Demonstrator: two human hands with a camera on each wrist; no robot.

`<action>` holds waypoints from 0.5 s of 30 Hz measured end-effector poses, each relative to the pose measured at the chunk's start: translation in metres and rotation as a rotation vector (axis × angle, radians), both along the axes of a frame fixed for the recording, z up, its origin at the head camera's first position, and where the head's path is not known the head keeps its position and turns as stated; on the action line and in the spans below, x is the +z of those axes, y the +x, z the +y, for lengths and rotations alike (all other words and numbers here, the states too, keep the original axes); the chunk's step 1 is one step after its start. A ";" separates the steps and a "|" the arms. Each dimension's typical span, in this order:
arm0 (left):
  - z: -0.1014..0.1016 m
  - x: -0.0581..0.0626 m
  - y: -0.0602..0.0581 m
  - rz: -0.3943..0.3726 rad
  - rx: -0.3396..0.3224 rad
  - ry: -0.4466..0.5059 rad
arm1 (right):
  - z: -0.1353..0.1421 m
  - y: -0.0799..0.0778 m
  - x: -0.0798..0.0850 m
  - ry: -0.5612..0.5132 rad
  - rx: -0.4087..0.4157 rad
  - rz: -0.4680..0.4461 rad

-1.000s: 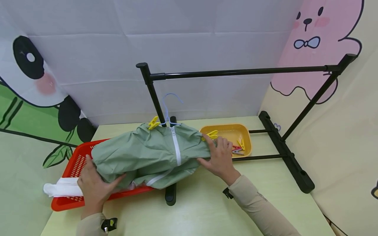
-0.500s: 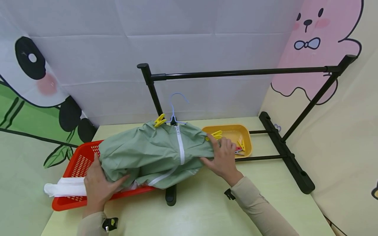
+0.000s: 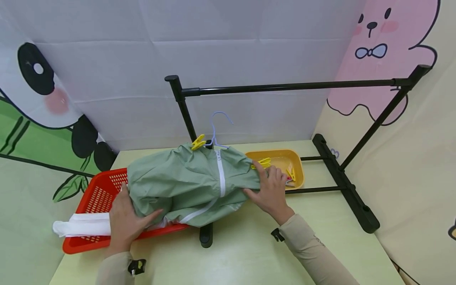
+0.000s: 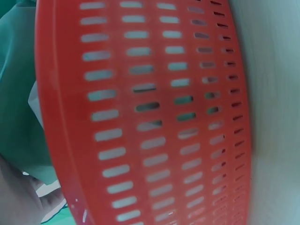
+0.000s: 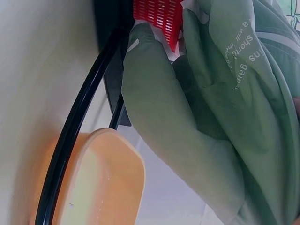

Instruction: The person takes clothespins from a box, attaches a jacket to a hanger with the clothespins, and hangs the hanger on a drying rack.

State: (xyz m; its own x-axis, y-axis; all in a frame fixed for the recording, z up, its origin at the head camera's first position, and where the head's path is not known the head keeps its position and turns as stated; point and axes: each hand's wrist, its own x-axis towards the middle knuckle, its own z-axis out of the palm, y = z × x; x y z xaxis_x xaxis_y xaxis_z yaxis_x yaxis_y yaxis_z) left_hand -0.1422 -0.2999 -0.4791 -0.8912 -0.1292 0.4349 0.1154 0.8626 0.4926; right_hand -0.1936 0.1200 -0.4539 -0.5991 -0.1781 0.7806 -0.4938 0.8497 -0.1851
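Note:
A pale green zip jacket [image 3: 178, 174] with a white zipper lies tilted on a light blue hanger [image 3: 213, 126], above the red basket's right part. Yellow clothes pegs sit at its shoulders, one peg [image 3: 198, 142] beside the hook and another peg [image 3: 263, 162] by my right hand [image 3: 271, 192]. That hand grips the jacket's right side, thumb in front. My left hand [image 3: 126, 221] holds the lower left of the jacket, thumb across the cloth and fingers along its edge. Loose jacket folds [image 5: 164, 108] hang down in the right wrist view.
The red perforated basket [image 3: 94, 196] holds a white cloth [image 3: 83, 225] that hangs over its left rim. A black rack [image 3: 285, 86] stands across the table, its left foot under the jacket. Behind the right hand is a yellow tray [image 3: 298, 158] with several pegs.
Both hands have shifted to the right with the jacket, the left hand farther. The hanger's hook and the pegs have moved right too, uncovering more of the basket.

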 end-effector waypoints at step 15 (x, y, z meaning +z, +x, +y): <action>0.022 0.005 -0.008 -0.065 -0.028 -0.029 | 0.001 0.001 -0.005 0.006 -0.071 -0.052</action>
State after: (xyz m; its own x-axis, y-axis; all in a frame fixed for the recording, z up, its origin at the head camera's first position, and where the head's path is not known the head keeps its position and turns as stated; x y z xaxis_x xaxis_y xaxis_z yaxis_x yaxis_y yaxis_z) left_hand -0.1500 -0.2782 -0.4740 -0.9207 -0.0921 0.3791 0.1083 0.8733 0.4750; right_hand -0.1923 0.1207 -0.4594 -0.6501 -0.1385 0.7471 -0.4219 0.8835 -0.2033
